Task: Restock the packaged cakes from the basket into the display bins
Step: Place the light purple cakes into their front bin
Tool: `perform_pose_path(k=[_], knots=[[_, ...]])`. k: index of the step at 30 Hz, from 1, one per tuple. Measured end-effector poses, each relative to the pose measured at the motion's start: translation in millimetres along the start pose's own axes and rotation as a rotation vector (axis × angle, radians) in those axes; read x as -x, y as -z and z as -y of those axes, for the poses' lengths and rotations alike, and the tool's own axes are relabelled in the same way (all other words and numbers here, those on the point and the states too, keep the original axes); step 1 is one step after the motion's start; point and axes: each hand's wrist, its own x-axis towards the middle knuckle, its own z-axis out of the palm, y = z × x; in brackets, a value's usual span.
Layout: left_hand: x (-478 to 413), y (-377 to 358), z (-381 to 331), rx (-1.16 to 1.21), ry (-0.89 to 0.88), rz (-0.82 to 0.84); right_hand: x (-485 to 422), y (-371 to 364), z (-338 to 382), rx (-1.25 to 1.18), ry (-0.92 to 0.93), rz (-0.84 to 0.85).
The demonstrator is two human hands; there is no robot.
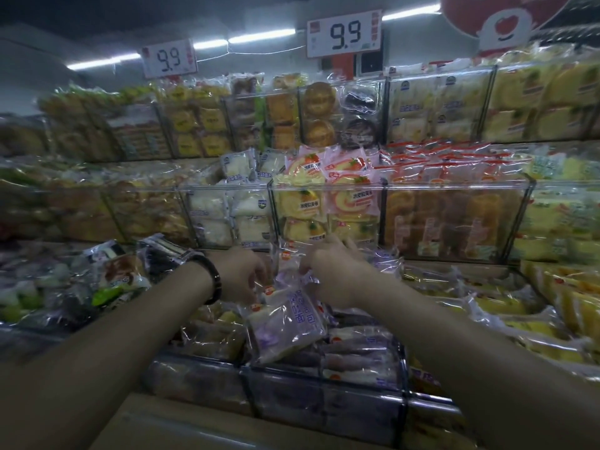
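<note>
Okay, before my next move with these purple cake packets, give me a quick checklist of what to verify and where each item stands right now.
1. Both hands at the stock: ok. The left hand and right hand meet at the upright packets.
2. Firm grip: cannot tell. The fingers are mostly hidden by the hands and the wrap.
3. Row tidy: not ok. One purple packet leans tilted over the others.
4. Matching product: ok. The lying packets in the front bin also show purple.
5. Room left in that bin: cannot tell.
6. Basket within reach: cannot tell, as it is out of view.
</note>
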Motion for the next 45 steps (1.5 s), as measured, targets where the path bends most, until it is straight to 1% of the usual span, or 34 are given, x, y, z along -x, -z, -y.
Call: perform_pose_path(k=[2,6,9,11,14,18,21,25,27,29,31,34,36,41,43,45], knots=[[-3.3,-7.3,1.1,0.008,-0.015,-0.011,-3.3,-2.0,0.9,0.037,-0.019,0.045],[-4.9,-8.8,-2.0,0.016,-0.018,-0.015,-5.2,-3.7,-3.7,0.093,-0.016,0.038],[-4.3,-4.6,-0.9,0.147,-0.004,-0.013,-7.4,-7.2,-9.0,0.044,-0.033,0.038],[-5.2,-0.8,-0.9,0.189,-0.002,-0.029,-7.1,-7.0,-11.9,-0.009,-0.051,0.042],[-8.1,4.6,-4.7,0.236,-0.019,-0.124,-4.9,-2.5,-13.9,-0.042,-0.064,0.041],[-12.9,5.1,-7.2,0.37,-0.019,-0.19,-4.4,-0.6,-17.4,-0.087,-0.086,-0.034],[-20.1,5.6,-9.7,0.283,-0.029,-0.31,-6.0,-0.8,-22.5,-0.154,-0.113,-0.058],[-20.6,9.2,-13.8,0.188,-0.059,-0.443,-7.4,-3.7,-26.1,-0.152,-0.122,-0.065],[-18.3,8.7,-16.5,0.218,-0.037,-0.4,-6.9,-7.7,-22.6,-0.126,-0.133,-0.098],[-16.0,6.8,-19.5,0.253,-0.001,-0.276,-6.7,-12.4,-18.7,-0.093,-0.144,-0.146],[-15.7,4.5,-21.2,0.216,0.008,-0.204,-6.7,-12.4,-17.8,-0.102,-0.141,-0.148],[-14.9,0.9,-22.3,0.166,0.012,-0.209,-0.1,-2.3,-23.8,-0.228,-0.147,-0.116],[-14.7,-2.9,-22.1,0.166,0.012,-0.217,7.7,4.5,-31.1,-0.236,-0.128,-0.116],[-12.9,-10.9,-12.3,0.289,0.038,-0.242,22.8,3.0,-41.0,-0.179,-0.126,-0.181],[-10.8,-13.0,-9.1,0.35,0.052,-0.256,25.2,0.8,-40.8,-0.181,-0.152,-0.21],[-9.7,-15.5,-7.8,0.427,0.072,-0.303,24.8,-0.1,-39.1,-0.171,-0.196,-0.227]])
